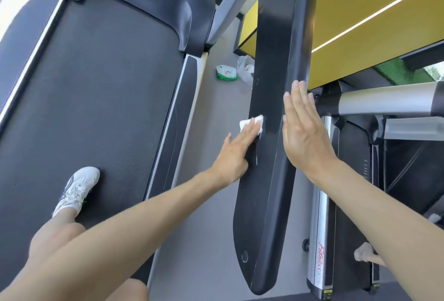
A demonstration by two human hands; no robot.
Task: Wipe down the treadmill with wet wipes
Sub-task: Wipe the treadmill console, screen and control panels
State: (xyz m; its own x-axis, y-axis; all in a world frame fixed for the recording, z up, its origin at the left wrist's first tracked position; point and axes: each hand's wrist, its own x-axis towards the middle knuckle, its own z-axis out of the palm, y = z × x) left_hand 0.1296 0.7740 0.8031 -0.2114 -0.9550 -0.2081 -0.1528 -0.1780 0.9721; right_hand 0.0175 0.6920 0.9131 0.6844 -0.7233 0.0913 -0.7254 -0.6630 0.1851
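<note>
A long black treadmill handrail [271, 60] runs up the middle of the head view. My left hand [234, 154] presses a folded white wet wipe [323, 124] flat against the rail's left face, fingers straight. My right hand [302, 125] lies flat against the rail's right edge with straight fingers and holds nothing. The dark treadmill belt [96, 98] fills the left, with my white shoe [77, 190] standing on it.
A green-and-white wipes pack [226, 72] and a crumpled plastic bag [245, 70] lie on the grey floor [216, 113] beside the treadmill. A second treadmill with a silver side rail [319, 240] stands at the right. A yellow wall panel [372, 24] is behind.
</note>
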